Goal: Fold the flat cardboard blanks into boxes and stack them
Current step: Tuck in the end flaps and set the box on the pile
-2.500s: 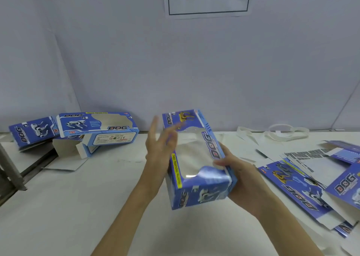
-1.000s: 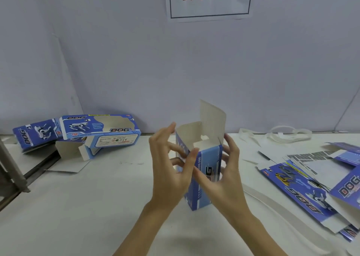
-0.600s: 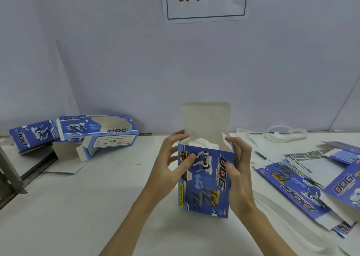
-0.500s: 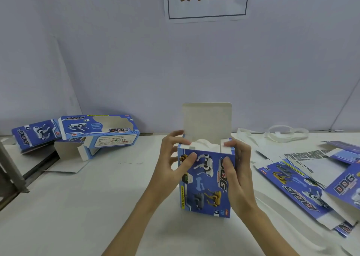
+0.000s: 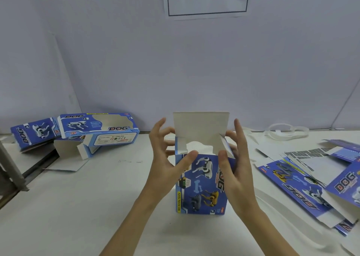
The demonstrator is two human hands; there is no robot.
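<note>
A blue "DOG" box (image 5: 202, 185) stands upright on the white table, its top end unclosed. Its white lid flap (image 5: 201, 128) stands straight up at the back, and two small side flaps stick up at the corners. My left hand (image 5: 163, 166) holds the box's left side, thumb on the front top edge, fingers spread behind. My right hand (image 5: 234, 170) holds the right side the same way, thumb on the front, fingers by the right flap. A pile of flat blanks (image 5: 311, 175) lies to the right.
Two folded boxes (image 5: 97, 128) lie at the back left, one with loose flaps, next to a metal frame (image 5: 11, 170) at the table's left edge. White plastic straps (image 5: 286, 132) lie at the back right. A grey wall with a sign stands behind the table.
The box was turned from lying in my hands to standing upright with its front toward me. My fingers have since spread away from the side flaps, which now stick up again.
</note>
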